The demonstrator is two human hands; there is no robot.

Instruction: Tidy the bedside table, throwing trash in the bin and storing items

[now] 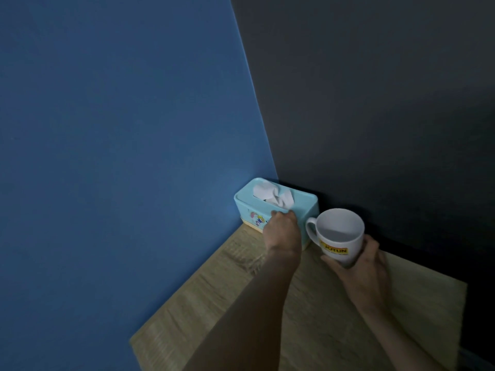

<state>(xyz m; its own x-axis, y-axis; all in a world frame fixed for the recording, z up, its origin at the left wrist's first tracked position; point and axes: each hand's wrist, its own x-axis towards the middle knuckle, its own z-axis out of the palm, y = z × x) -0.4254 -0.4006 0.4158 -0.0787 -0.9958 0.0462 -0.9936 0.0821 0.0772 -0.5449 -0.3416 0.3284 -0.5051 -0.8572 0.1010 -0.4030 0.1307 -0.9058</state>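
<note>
Blue wall [120, 129]: filled the left side, met the dark wall at a corner behind the box.
Tabletop [187, 317]: pale wood grain, pushed into that corner, left edge against the blue wall.
Box [251, 207]: light blue tissue holder with a cartoon print on its front and a pale band along its base; stood on the tabletop at the far back, tight in the corner, touching the blue wall.
Tissue [270, 195]: white, crumpled, stuck up out of the slot in the top of the box.
Left hand [282, 231]: reached forward, knuckles up, fingers curled at the front rim of the box, right by the lower edge of the tissue; fingertips hidden, so could not tell whether gripping the rim, the tissue or nothing.
Mug [340, 234]: white, yellow-and-red JOTUN label, inside plain white, roughly upright, handle turned left and just beside the right end of the box; base hidden, so could not tell whether resting on the tabletop or lifted.
Right hand [367, 266]: gripped the mug from below and from the right, fingers wrapped round its lower wall.
Dark wall [388, 103]: near-black, filled the right side behind the mug.
</note>
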